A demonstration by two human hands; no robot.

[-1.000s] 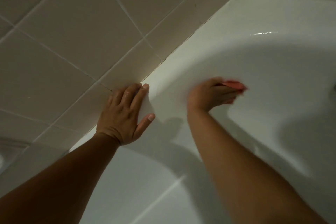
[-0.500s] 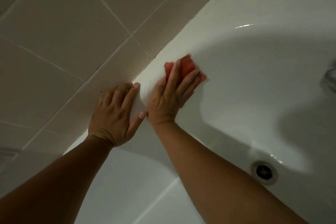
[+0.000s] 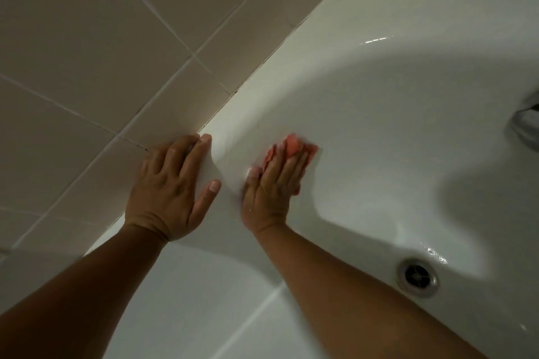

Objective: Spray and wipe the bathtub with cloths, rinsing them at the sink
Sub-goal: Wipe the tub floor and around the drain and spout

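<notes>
The white bathtub [image 3: 393, 114] fills the right and lower part of the head view, wet and shiny near its drain. My right hand [image 3: 269, 186] lies flat with straight fingers on a small pink-orange cloth [image 3: 291, 147], pressing it against the tub's inner wall just below the rim. My left hand [image 3: 172, 183] rests open and flat on the tub's rim where it meets the tiled wall, a short gap to the left of my right hand. Most of the cloth is hidden under my fingers.
Beige wall tiles [image 3: 102, 38] with dark grout run along the tub's far edge to a corner at the top. A round metal drain [image 3: 417, 277] sits in the tub bottom at lower right. A chrome fitting [image 3: 528, 122] pokes in at the right edge.
My right hand with the cloth swept from the inner wall up to the rim, then came back down a little onto the inner wall. My left hand stayed planted on the rim.
</notes>
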